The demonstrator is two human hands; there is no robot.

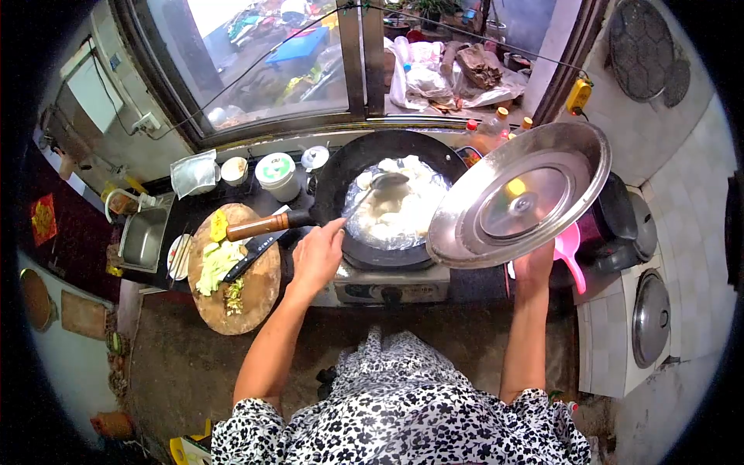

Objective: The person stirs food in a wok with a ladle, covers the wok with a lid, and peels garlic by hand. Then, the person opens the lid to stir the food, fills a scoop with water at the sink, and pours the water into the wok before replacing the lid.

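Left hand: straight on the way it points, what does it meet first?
The left hand would likely meet the round black wok first, at its near-left side. One view leaves depth unclear: it may pass above that edge, over the pale food inside.

The lid [521, 200] is glossy metal; the board [262, 288], matt wood.

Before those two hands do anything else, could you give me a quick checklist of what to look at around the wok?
1. Lid off the wok: ok, held tilted in the right hand.
2. Ladle under control: ok, its bowl in the wok, the left hand holding it.
3. Knife out of both hands: ok, on the chopping board.
4. Wok handle clear of the board: cannot tell; they overlap in view.
5. Stove flame: cannot tell; hidden beneath the wok.
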